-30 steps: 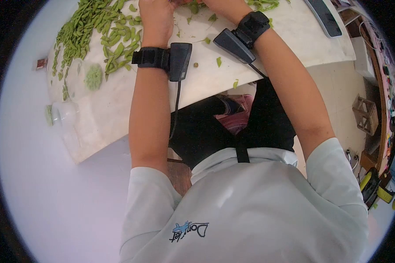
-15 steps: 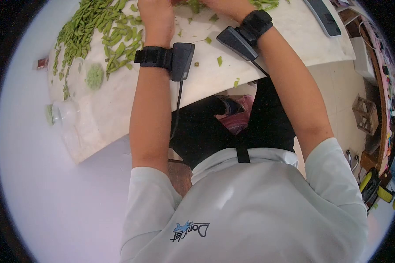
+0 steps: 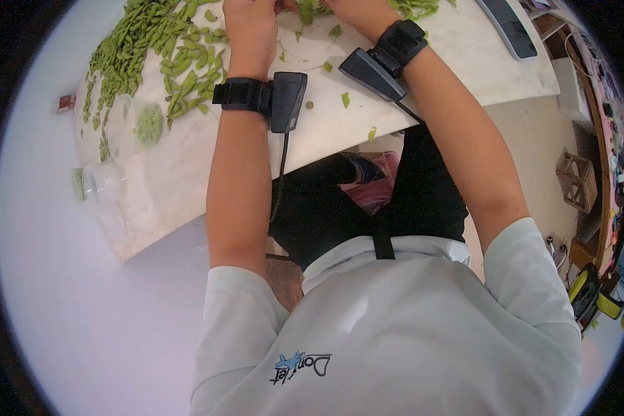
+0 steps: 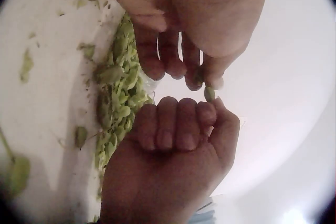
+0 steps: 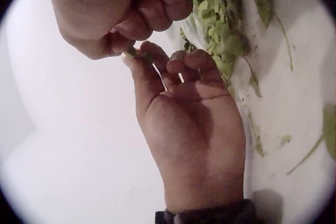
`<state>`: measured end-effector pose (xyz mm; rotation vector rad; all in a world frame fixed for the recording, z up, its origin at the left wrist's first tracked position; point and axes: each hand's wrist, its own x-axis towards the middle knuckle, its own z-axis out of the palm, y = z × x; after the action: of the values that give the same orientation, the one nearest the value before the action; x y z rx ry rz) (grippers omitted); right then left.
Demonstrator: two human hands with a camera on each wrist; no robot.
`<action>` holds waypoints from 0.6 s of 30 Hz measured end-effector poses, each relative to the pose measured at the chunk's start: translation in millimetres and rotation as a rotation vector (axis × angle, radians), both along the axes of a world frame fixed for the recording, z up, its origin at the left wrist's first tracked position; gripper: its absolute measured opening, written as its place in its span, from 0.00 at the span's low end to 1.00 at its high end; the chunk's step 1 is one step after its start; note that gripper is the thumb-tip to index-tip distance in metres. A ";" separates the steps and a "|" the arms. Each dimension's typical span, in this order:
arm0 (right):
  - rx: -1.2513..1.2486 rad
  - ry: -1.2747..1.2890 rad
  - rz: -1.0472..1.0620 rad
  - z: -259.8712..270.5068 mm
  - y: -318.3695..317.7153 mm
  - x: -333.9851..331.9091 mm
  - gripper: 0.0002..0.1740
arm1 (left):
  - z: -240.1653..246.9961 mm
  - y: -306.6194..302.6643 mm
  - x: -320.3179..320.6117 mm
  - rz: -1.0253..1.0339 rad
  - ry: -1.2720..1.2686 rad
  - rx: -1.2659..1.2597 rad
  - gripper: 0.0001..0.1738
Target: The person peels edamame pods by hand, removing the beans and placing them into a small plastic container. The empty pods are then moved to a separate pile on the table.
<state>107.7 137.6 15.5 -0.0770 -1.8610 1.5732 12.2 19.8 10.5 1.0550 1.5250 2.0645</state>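
Observation:
At the top edge of the head view, my left hand (image 3: 251,35) and right hand (image 3: 364,17) meet over the table, fingertips mostly cut off. Up close in the left wrist view, a small green bean pod (image 4: 210,94) sits between the two hands' tips. Thumb and index finger of the left hand (image 4: 210,19) pinch it from one side, the other fingers hanging loosely. The right hand (image 4: 163,171) has its fingers curled into the palm and pinches the pod with thumb and index finger. Most of the pod is hidden by fingertips.
A wide heap of green bean pods (image 3: 121,66) covers the table's left part, with looser pods (image 3: 187,62) beside it. Near the left edge is a clear container with pale green contents (image 3: 148,123). Leaf scraps (image 3: 346,100) dot the tabletop (image 3: 451,76). A phone (image 3: 509,28) lies right.
Both hands stay together at the table's far side. The forearms shift only slightly, last a little back toward the body.

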 end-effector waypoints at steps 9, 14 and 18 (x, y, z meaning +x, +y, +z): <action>-0.191 0.086 -0.220 3.8 7.8 5.3 0.22 | 2.6 -0.8 7.3 -0.048 0.089 -0.164 0.17; -0.291 0.128 -0.063 2.3 9.8 2.9 0.23 | 1.8 -2.0 7.8 -0.088 -0.088 -0.004 0.15; -0.384 -0.013 0.169 1.5 2.4 4.2 0.23 | -3.0 -3.3 -1.7 -0.170 -0.181 0.027 0.15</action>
<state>111.9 140.0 17.0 -0.1032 -1.5853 2.0357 10.5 16.5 7.5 0.9431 1.2776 2.0083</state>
